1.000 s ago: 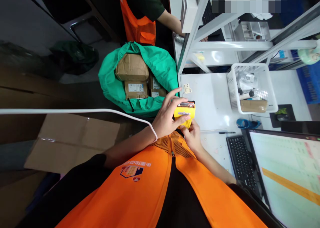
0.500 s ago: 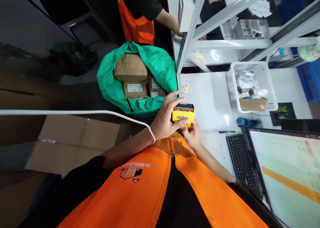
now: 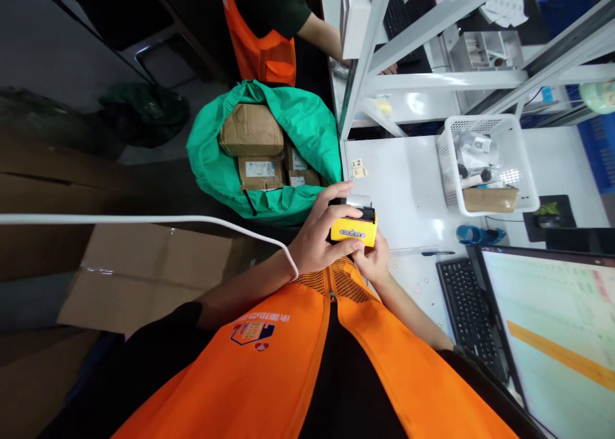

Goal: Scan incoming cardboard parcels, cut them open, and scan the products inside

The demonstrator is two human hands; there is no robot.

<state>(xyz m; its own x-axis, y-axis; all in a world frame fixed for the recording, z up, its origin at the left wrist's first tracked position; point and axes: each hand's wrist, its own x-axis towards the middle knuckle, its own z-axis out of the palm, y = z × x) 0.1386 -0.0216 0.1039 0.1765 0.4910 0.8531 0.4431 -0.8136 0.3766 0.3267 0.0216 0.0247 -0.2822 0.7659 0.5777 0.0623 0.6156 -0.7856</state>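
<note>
Just in front of my chest I hold a small yellow-and-black boxy device (image 3: 356,231) with a printed oval emblem on its yellow face. My left hand (image 3: 323,229) grips it from the left, thumb on the near side and fingers over its black top. A whitish flap or strip shows at its far edge. My right hand (image 3: 375,259) is closed under its near right corner; its fingertips are partly hidden. Two small printed labels (image 3: 358,168) lie on the white table (image 3: 401,176) just beyond the device.
A green bag (image 3: 211,131) of cardboard parcels stands left of the table. On the right are a white basket (image 3: 531,202) of items, a blue tape roll (image 3: 473,235), a pen (image 3: 437,253), keyboard (image 3: 468,307) and monitor (image 3: 552,323). A co-worker's arm (image 3: 327,38) reaches in beyond a metal frame.
The device has tilted in my hands, and a whitish flap now shows at its far edge. My left fingers have moved onto its black top; my right hand stays beneath.
</note>
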